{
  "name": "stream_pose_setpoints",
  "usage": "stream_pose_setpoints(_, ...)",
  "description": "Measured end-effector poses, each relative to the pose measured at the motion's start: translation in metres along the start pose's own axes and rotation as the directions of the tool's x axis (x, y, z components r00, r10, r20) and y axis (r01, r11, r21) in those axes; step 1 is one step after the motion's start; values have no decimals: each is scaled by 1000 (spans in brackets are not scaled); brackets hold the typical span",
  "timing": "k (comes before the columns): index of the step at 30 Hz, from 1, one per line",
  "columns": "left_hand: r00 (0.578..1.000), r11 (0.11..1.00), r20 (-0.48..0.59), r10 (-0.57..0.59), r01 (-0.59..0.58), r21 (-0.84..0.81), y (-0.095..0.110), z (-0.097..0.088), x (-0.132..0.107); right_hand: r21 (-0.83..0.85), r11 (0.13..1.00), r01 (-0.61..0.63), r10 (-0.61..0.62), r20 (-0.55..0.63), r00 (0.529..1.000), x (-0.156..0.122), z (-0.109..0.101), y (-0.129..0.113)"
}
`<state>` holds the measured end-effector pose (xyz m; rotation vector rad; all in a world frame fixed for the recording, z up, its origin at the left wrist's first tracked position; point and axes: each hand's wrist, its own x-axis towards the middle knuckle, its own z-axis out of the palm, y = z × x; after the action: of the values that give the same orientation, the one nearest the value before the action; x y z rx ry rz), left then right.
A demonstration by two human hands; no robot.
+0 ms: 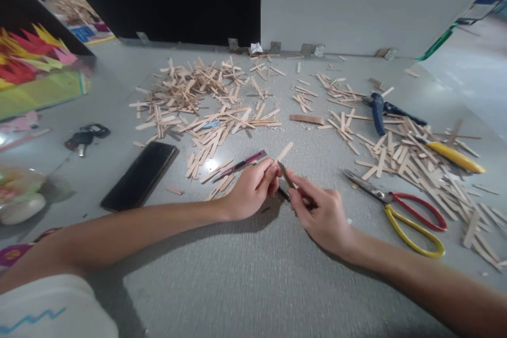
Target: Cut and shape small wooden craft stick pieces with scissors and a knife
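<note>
My left hand (251, 190) is closed in a pinch on a pale flat wooden stick (285, 151), whose far end points up and away from me. Close beside it, my right hand (322, 214) grips a thin, flat, dark metal tool (287, 175). The tool's tip meets the stick near my left fingertips; whether it is a blade or a file is not clear. Beneath the hands lies a dark slim object (283, 193), partly hidden. Just past my left hand, a slim purple and black tool (243, 162) rests on the table.
Piles of wooden sticks (194, 84) lie ahead, with more sticks (423, 169) at right. Also at right are red-and-yellow-handled scissors (384, 198), blue-handled pliers (378, 113) and a yellow-handled tool (455, 157). A phone (140, 177) and keys (84, 138) lie at left.
</note>
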<state>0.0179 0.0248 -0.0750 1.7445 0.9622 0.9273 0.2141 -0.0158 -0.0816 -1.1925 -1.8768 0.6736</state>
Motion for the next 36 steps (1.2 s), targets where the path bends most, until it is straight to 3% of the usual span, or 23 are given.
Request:
stream_pose_setpoints(10,985,970,159,-70,105,-219,1,-6,8,-275,923,270,-279,6,960,0,-7,10)
stream_pose_setpoints(16,985,954,143,-92,129,-269,-3,-8,11,-309,876,370,-395,-21,918,5,-9,20)
stream_pose_setpoints(36,979,912,49,-199,203,-356,-3,-4,9,-246,938,246,-263,-39,964,4,-4,17)
